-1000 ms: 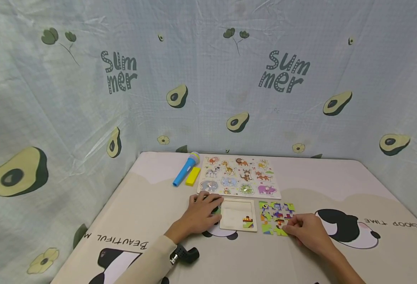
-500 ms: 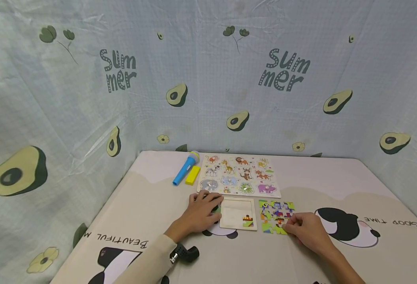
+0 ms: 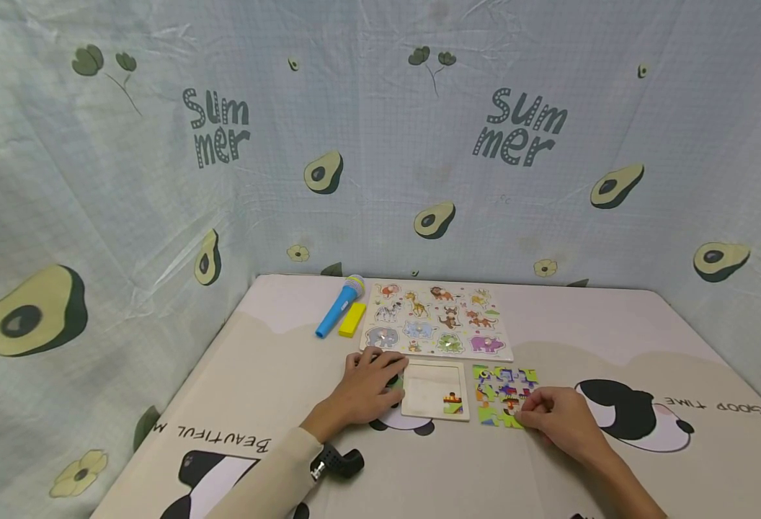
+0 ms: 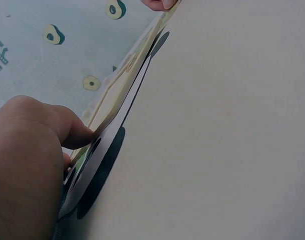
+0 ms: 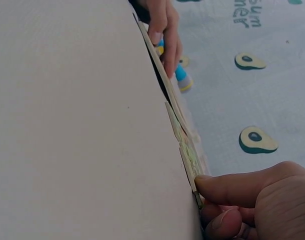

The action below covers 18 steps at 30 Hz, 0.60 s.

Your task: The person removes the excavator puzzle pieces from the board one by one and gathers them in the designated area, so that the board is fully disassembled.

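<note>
My left hand [image 3: 370, 386] rests at the left edge of a small square wooden puzzle tray [image 3: 426, 389], its thumb touching the rim in the left wrist view. A joined colourful patch [image 3: 453, 404] lies in the tray's lower right corner. Right of the tray, several jigsaw pieces [image 3: 489, 395] lie together in a square on the cloth. My right hand [image 3: 562, 422] is at that square's lower right corner, thumb and fingers pinching a jigsaw piece [image 5: 196, 197] at its edge. The fingers hide most of this piece in the head view.
Behind the tray lies an animal peg puzzle board [image 3: 435, 324]. A blue toy microphone [image 3: 337, 310] and a yellow block [image 3: 352, 320] lie to its left. The printed tablecloth [image 3: 614, 331] meets an avocado-print curtain [image 3: 380, 130] at the back and sides.
Both hands stay almost where they were, the left at the tray, the right at the corner of the jigsaw pieces. The head view shifts very slightly.
</note>
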### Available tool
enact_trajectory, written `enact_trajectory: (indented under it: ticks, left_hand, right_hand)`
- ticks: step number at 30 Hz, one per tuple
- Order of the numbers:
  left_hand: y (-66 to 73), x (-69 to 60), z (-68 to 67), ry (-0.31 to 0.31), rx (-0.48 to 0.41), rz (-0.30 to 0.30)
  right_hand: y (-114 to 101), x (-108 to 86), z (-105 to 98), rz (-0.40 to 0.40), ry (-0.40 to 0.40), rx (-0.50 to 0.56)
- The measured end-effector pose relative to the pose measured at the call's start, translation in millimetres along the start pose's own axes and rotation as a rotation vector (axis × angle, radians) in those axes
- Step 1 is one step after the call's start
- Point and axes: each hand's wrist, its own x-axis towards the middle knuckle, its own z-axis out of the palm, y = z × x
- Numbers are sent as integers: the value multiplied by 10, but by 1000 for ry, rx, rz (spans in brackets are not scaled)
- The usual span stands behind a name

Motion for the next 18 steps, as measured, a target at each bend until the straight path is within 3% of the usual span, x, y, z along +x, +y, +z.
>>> enact_trajectory:
  ticks: [18]
  left_hand:
    - [12, -4, -13, -8, 12, -2]
  right_hand:
    - [1, 1, -14, 22, -9, -10]
